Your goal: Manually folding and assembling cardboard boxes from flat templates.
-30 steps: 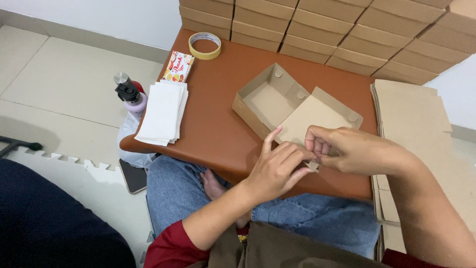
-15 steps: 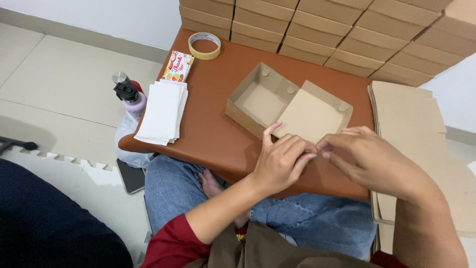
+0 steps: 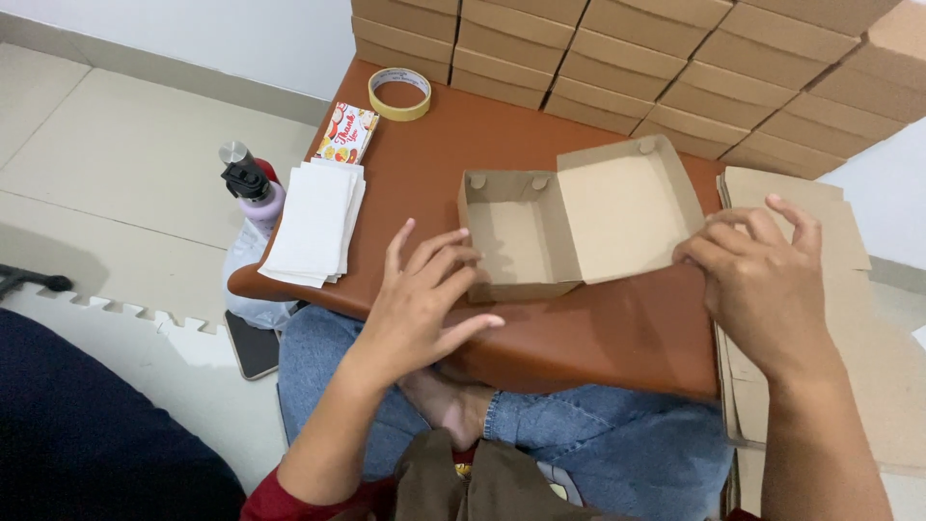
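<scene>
An open brown cardboard box (image 3: 579, 217) with its lid folded back lies on the small brown table (image 3: 598, 333). My left hand (image 3: 420, 299) hovers with fingers spread just in front of the box's near left corner, holding nothing. My right hand (image 3: 762, 280) is at the table's right edge, its fingertips touching the lid's right side, above a stack of flat cardboard sheets (image 3: 849, 318).
A stack of white paper sheets (image 3: 313, 222) lies at the table's left edge, with a small printed card (image 3: 345, 133) and a tape roll (image 3: 399, 93) behind it. Folded cardboard boxes (image 3: 627, 58) are piled along the back. A bottle (image 3: 253, 188) stands left of the table.
Both hands have come apart from the box's front edge. The box now lies turned square to me and further right, its lid flat open.
</scene>
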